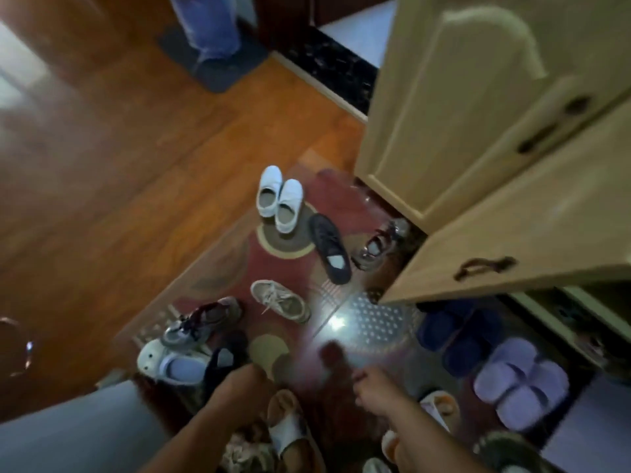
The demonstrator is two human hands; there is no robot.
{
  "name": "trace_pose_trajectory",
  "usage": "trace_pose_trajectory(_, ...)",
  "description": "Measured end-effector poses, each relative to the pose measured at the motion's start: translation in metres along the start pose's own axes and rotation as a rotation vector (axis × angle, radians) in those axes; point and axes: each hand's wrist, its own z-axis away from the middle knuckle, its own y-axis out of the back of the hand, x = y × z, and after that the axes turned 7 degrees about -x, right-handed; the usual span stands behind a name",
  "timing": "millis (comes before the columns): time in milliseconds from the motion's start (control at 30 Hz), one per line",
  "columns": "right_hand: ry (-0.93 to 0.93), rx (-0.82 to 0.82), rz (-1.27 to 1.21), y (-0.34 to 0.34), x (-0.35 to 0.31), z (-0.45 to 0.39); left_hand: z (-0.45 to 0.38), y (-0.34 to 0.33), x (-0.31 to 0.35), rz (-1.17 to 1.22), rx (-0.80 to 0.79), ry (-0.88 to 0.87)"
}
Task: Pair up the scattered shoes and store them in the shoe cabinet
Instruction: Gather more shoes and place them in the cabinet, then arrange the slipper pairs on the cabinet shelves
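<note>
While both my hands blur low at 6 o'clock, I cannot tell whether my left hand [251, 375] grips the black shoe [223, 361] it touches; my right hand [367, 382] looks loosely curled, holding nothing. White pair [279, 203] sits at 12 o'clock on the rug [239, 264]; shoe cabinet [478, 131] stands open at 2 o'clock.

Noted on wooden floor [112, 138]: red patterned rug [273, 268] at centre, dark doormat [218, 66] well beyond rug with blurred blue trouser leg [208, 25] upon it, black speckled threshold strip [334, 73] beside doormat.
</note>
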Motion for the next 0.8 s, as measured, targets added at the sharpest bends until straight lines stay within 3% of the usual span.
trace_pose_trajectory(133, 0.110, -0.028, 0.041, -0.040, -0.086, -0.004, -0.010, 0.024, -0.074, 0.094, 0.143, 0.171)
trace_pose_trajectory(267, 0.177, -0.086, 0.097, -0.048, -0.134, -0.016, -0.025, 0.025, -0.101, 0.166, 0.045, 0.250)
trace_pose_trajectory(433, 0.049, -0.104, 0.346, -0.002, -0.154, -0.065, -0.069, 0.053, -0.068, 0.279, 0.017, 0.258)
trace_pose_trajectory(667, -0.044, 0.001, 0.569, 0.041, -0.205, -0.177, -0.185, 0.122, -0.045, 0.390, 0.171, 0.199)
trace_pose_trajectory(800, 0.032, 0.110, 0.508, 0.022, -0.275, -0.257, -0.292, 0.184, -0.052, 0.231, 0.291, 0.140)
